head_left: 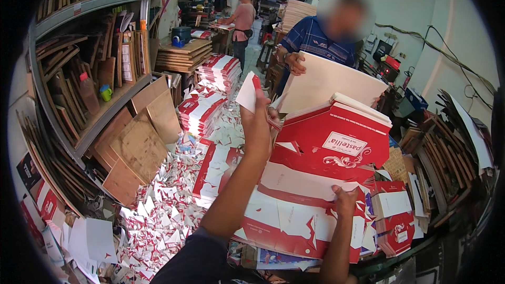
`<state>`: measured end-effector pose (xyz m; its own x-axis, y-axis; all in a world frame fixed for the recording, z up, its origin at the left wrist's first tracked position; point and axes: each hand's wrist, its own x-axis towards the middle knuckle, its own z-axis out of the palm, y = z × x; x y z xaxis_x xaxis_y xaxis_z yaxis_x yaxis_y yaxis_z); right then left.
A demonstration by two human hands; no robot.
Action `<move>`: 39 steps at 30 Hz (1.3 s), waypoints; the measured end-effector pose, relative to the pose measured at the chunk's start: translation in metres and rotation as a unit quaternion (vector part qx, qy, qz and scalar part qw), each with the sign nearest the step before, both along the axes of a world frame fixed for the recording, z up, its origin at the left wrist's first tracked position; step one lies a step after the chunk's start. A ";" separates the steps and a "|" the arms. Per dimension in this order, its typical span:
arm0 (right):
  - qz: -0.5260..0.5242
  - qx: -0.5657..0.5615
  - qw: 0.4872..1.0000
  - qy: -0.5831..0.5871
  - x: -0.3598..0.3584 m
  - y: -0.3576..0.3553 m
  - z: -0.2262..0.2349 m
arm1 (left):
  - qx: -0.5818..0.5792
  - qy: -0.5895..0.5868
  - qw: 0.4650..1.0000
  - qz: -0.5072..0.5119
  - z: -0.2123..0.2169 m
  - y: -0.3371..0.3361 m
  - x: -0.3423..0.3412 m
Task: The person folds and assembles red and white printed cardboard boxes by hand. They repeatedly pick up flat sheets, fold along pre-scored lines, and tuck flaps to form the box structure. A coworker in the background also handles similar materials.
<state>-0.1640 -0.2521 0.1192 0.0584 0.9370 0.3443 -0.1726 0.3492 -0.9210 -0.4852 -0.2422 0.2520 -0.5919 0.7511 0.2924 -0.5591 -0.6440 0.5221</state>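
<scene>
My left hand (258,114) is raised, its fingers closed on a white-and-red card scrap (247,93). Lower and to the right, my right hand (344,200) is curled at a red-and-white printed card sheet (310,181), thumb on top and fingers partly hidden. Under it lies a stack of similar sheets (286,221) with cut slots and torn-looking white patches. Just beyond leans a thick pile of red cartons in flat form (321,137). Across from me a person in a blue patterned shirt (323,42) has a hand on a large cream board (331,81).
Red and white paper scraps (158,226) cover the floor at left. Wooden boards (139,142) lean below a metal shelf (113,110). Stacks of printed sheets (202,110) stand behind. At right are more upright boards (439,152). Another person (244,18) stands at the far table.
</scene>
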 end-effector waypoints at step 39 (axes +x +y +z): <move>-0.028 -0.018 0.999 0.017 0.006 0.009 -0.011 | -0.046 0.358 0.878 0.315 -0.034 0.001 0.020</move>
<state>-0.1576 -0.2426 0.1082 0.1212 0.9439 0.3071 -0.1852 0.3255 -0.9272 -0.4648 -0.2415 0.2180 -0.5885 0.3801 0.7136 0.3854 -0.6439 0.6609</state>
